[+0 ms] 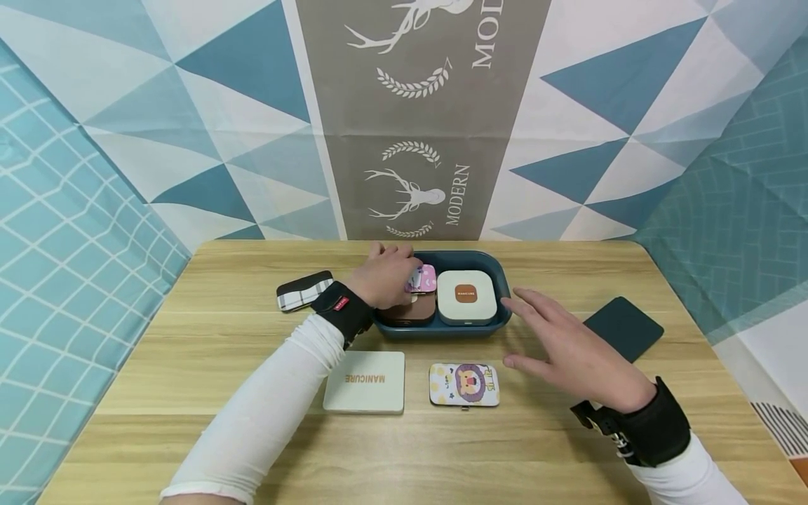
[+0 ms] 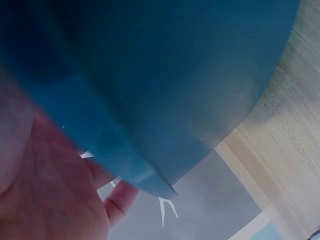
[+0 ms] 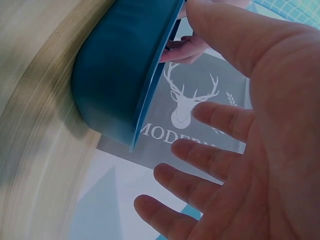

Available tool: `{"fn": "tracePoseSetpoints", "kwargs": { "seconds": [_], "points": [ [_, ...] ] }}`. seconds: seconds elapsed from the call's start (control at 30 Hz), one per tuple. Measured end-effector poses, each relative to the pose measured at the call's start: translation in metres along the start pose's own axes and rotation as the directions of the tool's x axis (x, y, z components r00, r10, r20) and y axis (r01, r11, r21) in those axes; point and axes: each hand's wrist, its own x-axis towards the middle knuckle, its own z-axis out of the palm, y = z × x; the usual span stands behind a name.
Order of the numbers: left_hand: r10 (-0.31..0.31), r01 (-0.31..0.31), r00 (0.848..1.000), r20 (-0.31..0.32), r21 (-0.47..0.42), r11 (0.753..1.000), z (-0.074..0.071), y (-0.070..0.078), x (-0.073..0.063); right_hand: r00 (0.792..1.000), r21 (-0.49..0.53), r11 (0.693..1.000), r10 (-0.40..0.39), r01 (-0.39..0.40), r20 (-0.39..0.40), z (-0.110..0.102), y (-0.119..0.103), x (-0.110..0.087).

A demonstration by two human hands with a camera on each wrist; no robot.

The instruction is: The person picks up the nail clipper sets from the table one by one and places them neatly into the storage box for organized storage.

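Note:
My left hand [image 1: 385,275] reaches over the left end of a dark blue oval bin [image 1: 442,332]. Its fingers hold a small pink patterned case [image 1: 428,278], whose left part they cover, over a brown case [image 1: 413,310] in the bin. Beside these, a cream rounded-square case [image 1: 467,312] with a "MANICURE" label fills the right side. In the left wrist view, the bin [image 2: 190,75] hides part of that hand's fingers. My right hand [image 1: 568,344], holding nothing, hovers by the bin's right end with fingers spread; the right wrist view shows its palm [image 3: 285,150] facing the bin wall.
In front of the bin lie a flat cream "MANICURE" case [image 1: 366,393] and a lion-print case [image 1: 463,384]. A black-and-plaid case [image 1: 305,290] is left of the bin; a dark green flat piece [image 1: 625,328] lies at right. Patterned sheeting [image 1: 246,126] stands behind the wooden table [image 1: 252,259].

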Motion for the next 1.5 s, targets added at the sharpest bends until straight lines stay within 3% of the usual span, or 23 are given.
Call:
{"fn": "tracePoseSetpoints", "kwargs": {
  "seconds": [0.47, 1.07, 1.5],
  "points": [
    [0.026, -0.026, 0.999, -0.032, 0.015, 1.0, 0.002, 0.0, -0.001, 1.0, 0.009, 1.0, 0.013, -0.013, 0.024, 0.0, -0.002, 0.001],
    [0.029, -0.033, 0.997, -0.073, -0.057, 0.998, 0.005, -0.004, -0.001, 0.998, 0.002, 0.999, 0.042, -0.042, 0.047, 0.001, -0.002, 0.001],
    [0.038, -0.054, 0.99, -0.138, -0.113, 0.992, -0.012, -0.019, -0.018, 0.999, -0.005, 1.0, 0.027, -0.026, 0.035, 0.001, -0.004, 0.001]
  ]
}}
